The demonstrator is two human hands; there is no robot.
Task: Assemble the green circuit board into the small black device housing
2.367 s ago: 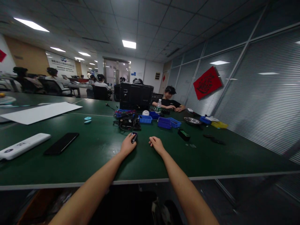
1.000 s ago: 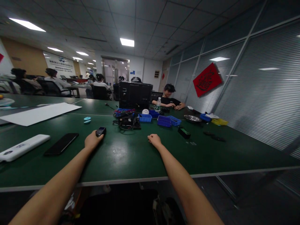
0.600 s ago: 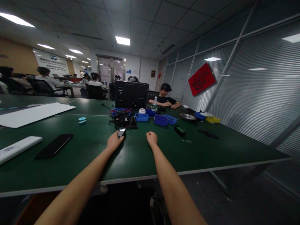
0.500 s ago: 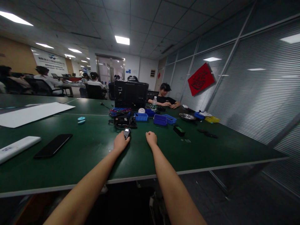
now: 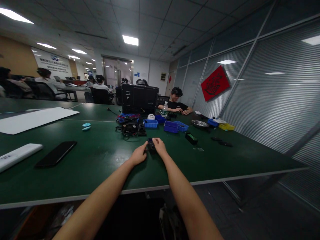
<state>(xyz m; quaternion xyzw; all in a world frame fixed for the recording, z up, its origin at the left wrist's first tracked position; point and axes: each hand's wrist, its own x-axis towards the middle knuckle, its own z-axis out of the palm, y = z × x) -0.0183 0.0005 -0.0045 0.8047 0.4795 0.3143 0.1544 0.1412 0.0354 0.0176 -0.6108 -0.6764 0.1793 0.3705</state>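
Note:
A small dark handheld device (image 5: 151, 145) with a little screen at its top stands between my two hands, just over the green table. My left hand (image 5: 139, 155) is curled at its left side, with a finger against the edge. On the right side, my right hand (image 5: 159, 146) is closed about the device's upper edge. My fingers hide part of it, and its buttons are too dark to read. Beyond my hands sits a black boxy unit (image 5: 129, 128) with cables.
On the green table (image 5: 100, 176) lie a black phone (image 5: 56, 154), a white bar-shaped case (image 5: 21, 156) and a light blue item (image 5: 86, 126). Blue trays (image 5: 150, 124), a ball (image 5: 151, 117), a monitor (image 5: 140, 99) and a metal bowl (image 5: 200, 124) stand farther back. A person (image 5: 176, 101) sits across.
My left hand has brought the device to the right, and its screen has turned from bright to dark. My right hand, a fist apart from it before, now grips its right side.

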